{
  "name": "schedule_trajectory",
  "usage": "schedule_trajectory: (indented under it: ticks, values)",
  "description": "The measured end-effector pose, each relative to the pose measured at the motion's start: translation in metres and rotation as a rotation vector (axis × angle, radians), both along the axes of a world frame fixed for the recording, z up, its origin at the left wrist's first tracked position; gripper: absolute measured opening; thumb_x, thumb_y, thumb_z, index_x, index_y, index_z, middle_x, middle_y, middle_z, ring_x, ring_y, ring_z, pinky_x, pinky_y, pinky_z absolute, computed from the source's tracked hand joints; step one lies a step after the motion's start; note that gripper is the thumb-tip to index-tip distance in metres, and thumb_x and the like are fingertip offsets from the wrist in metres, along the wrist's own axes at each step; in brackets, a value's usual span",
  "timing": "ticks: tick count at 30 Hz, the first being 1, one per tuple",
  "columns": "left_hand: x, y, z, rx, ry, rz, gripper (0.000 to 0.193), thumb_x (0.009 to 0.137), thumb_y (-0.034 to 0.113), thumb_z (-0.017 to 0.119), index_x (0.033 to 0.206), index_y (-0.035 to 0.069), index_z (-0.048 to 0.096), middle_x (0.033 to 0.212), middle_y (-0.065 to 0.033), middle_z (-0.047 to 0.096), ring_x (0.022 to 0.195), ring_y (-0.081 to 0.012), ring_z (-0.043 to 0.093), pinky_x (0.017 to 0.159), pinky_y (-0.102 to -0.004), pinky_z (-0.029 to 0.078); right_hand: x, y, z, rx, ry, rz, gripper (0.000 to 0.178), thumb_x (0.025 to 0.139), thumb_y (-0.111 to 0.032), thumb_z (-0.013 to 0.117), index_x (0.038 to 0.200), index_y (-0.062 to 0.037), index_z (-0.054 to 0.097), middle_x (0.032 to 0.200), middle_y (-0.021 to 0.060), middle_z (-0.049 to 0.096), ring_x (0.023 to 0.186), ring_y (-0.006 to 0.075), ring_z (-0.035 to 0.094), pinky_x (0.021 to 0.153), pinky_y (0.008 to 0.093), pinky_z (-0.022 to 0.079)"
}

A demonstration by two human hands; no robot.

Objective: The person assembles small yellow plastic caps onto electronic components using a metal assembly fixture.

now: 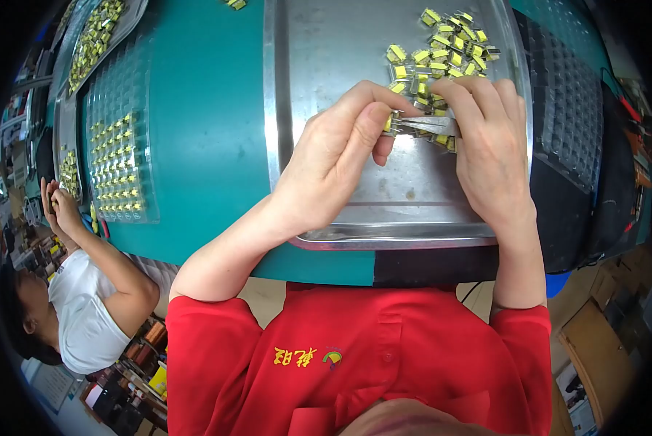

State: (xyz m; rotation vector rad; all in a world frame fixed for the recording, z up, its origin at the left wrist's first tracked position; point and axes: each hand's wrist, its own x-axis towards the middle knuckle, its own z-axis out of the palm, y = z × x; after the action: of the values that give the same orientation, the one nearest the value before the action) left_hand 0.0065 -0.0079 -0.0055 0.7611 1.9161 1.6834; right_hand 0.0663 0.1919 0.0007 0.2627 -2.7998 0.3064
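While the left hand (pixel 340 145) pinches one yellow part (pixel 388 126) above the metal tray (pixel 326 65), the right hand (pixel 492 138) has fingers closed round a pointed tool (pixel 442 126); pin work seems underway, next calling for steady aim.

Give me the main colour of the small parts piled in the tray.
Yellow; the small parts show best in the head view.

Red short-sleeved shirt (pixel 442 341); matching collar (pixel 458 407), buttoned placket (pixel 390 334). Yellow stitched lettering (pixel 295 357), small yellow-green emblem (pixel 332 357) beside. Left hand (pixel 337 149), right hand (pixel 492 149) bare.
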Motion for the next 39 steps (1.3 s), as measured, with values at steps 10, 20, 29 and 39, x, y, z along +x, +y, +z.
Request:
schedule_trajectory:
  ticks: [10, 20, 29, 39]
  values:
    - [0.0019, -0.0004, -0.0027, 0.041, 0.066, -0.013, 0.044, 0.110, 0.032, 0.032, 0.117, -0.002, 0.059, 0.075, -0.0015, 0.052, 0.072, -0.0087, 0.049, 0.070, -0.0232, 0.041, 0.0000, -0.0023, 0.0006, -0.033, -0.016, 0.020, 0.047, 0.070, 0.012, 0.057, 0.114, -0.0059, 0.063, 0.103, 0.0107, 0.060, 0.092, 0.0304, 0.053, 0.083, 0.0415, 0.045]
    - [0.0019, 0.0022, -0.0038, 0.090, 0.025, -0.005, 0.046, 0.109, 0.033, 0.031, 0.118, -0.003, 0.059, 0.075, -0.0018, 0.052, 0.072, -0.0092, 0.050, 0.071, -0.0242, 0.042, -0.0017, 0.0001, -0.0015, -0.066, -0.025, 0.012, 0.049, 0.069, 0.014, 0.056, 0.114, -0.0060, 0.063, 0.104, 0.0111, 0.059, 0.093, 0.0311, 0.053, 0.084, 0.0418, 0.046]
    - [-0.0022, 0.0031, -0.0032, 0.208, -0.375, 0.017, 0.045, 0.108, 0.036, 0.039, 0.124, -0.001, 0.058, 0.087, -0.0057, 0.059, 0.081, -0.0117, 0.054, 0.080, -0.0259, 0.046, -0.0014, 0.0016, 0.0015, -0.006, 0.021, -0.029, 0.032, 0.077, 0.000, 0.059, 0.108, -0.0064, 0.066, 0.098, 0.0066, 0.060, 0.093, 0.0261, 0.054, 0.082, 0.0367, 0.043]
    - [-0.0057, 0.0023, -0.0044, 0.272, -0.593, -0.018, 0.046, 0.106, 0.038, 0.044, 0.125, -0.001, 0.058, 0.087, -0.0058, 0.060, 0.082, -0.0125, 0.054, 0.080, -0.0272, 0.046, -0.0012, 0.0029, -0.0007, -0.092, -0.009, -0.007, 0.048, 0.068, 0.015, 0.055, 0.110, -0.0067, 0.064, 0.105, 0.0092, 0.059, 0.092, 0.0306, 0.052, 0.084, 0.0403, 0.044]
